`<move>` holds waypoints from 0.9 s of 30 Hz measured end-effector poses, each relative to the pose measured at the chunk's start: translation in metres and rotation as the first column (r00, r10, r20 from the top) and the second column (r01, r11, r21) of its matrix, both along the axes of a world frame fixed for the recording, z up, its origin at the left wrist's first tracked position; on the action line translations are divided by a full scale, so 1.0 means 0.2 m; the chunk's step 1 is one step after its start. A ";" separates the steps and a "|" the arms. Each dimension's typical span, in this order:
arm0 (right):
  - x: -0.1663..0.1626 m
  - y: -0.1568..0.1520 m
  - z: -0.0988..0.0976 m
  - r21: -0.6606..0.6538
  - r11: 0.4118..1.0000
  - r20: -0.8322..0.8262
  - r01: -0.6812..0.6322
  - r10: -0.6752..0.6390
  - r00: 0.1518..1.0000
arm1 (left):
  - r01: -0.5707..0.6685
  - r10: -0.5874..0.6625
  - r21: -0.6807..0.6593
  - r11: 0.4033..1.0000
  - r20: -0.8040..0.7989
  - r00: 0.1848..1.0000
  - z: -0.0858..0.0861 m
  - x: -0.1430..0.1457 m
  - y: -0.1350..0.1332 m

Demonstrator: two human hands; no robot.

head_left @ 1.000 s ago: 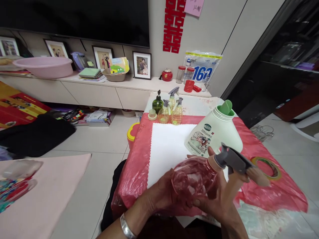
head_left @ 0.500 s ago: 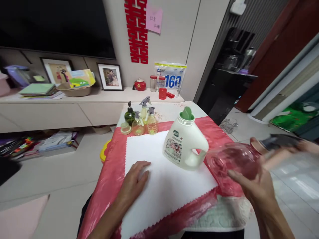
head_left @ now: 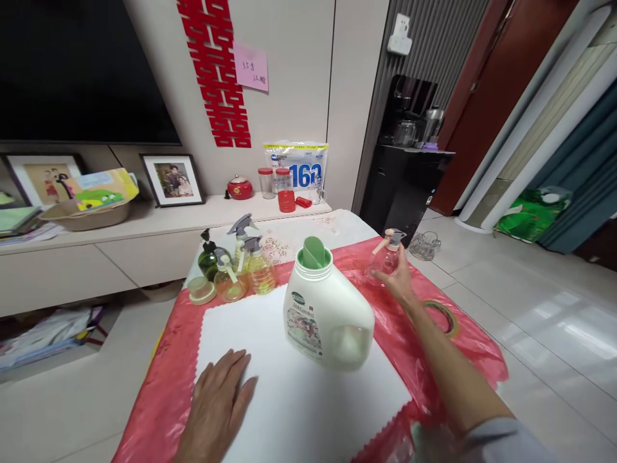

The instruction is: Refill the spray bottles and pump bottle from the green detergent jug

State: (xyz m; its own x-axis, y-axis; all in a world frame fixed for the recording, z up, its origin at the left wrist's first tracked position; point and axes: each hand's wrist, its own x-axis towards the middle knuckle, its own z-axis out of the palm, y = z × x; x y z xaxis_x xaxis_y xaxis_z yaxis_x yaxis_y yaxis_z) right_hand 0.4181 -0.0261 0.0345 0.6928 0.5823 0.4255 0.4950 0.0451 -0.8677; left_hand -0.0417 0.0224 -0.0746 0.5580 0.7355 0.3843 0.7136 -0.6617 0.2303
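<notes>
My left hand (head_left: pixel 216 402) lies flat, fingers out, on a white cloth (head_left: pixel 308 405) with zigzag edges. At the table's right side my right hand (head_left: pixel 400 280) is wrapped round a clear pinkish spray bottle (head_left: pixel 384 258) with a grey trigger head; the bottle stands upright, low over the red cover or on it, I cannot tell which. Between the hands stands a big white detergent jug (head_left: pixel 328 315), its mouth uncapped and a green spout (head_left: pixel 314 253) showing inside. A yellow spray bottle (head_left: pixel 261 273) and other bottles are grouped at the back left.
The table has a shiny red cover (head_left: pixel 164 399). A roll of tape (head_left: pixel 441 316) lies near my right forearm. By the bottles sits a pale green cap (head_left: pixel 201 289). Behind is a low cabinet (head_left: pixel 144 257) with a red pot (head_left: pixel 240 188), jars and picture frames.
My right hand has carried the spray bottle away from me, from the near right to the table's far right. My left hand still rests on the cloth. The view has turned right.
</notes>
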 end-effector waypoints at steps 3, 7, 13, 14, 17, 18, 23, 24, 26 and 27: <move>0.04 0.17 -0.07 -0.009 1.000 0.004 -0.005 0.005 1.000 | 0.015 -0.014 0.022 1.000 -0.028 1.000 -0.01 -0.02 0.01; 0.06 0.34 -0.14 -0.024 1.000 -0.002 -0.009 0.009 1.000 | 0.027 -0.024 0.042 0.999 -0.073 0.997 -0.01 -0.05 0.02; 0.07 0.43 -0.21 -0.073 0.997 -0.038 -0.012 0.009 0.999 | 0.026 -0.022 0.053 0.998 -0.069 0.997 -0.03 -0.06 0.01; 0.08 0.42 -0.21 -0.083 0.996 -0.050 -0.010 0.006 0.999 | 0.027 -0.024 0.053 0.998 -0.064 0.998 -0.03 -0.06 0.02; 0.11 0.35 -0.17 -0.129 0.992 -0.102 0.005 -0.018 0.995 | 0.032 -0.029 0.050 0.998 -0.057 0.998 -0.03 -0.06 0.02; 0.12 0.31 -0.14 -0.146 0.989 -0.126 0.013 -0.032 0.992 | 0.030 -0.028 0.050 0.998 -0.052 0.998 -0.02 -0.05 0.02; 0.01 0.01 0.00 -0.120 0.992 -0.242 -0.034 0.004 0.970 | 0.002 -0.002 0.038 0.999 0.003 1.000 0.01 -0.01 -0.01; -0.04 -0.05 0.03 -0.092 0.993 -0.261 -0.071 0.045 0.964 | 0.004 -0.005 0.037 0.999 0.016 1.000 0.02 0.00 -0.01; -0.17 -0.17 0.08 -0.032 0.988 -0.288 -0.153 0.137 0.948 | 0.015 -0.017 0.039 0.999 0.039 0.999 0.03 0.01 -0.01; -0.23 -0.22 0.10 -0.006 0.981 -0.295 -0.195 0.184 0.937 | 0.017 -0.019 0.040 0.999 0.050 0.999 0.03 0.01 0.00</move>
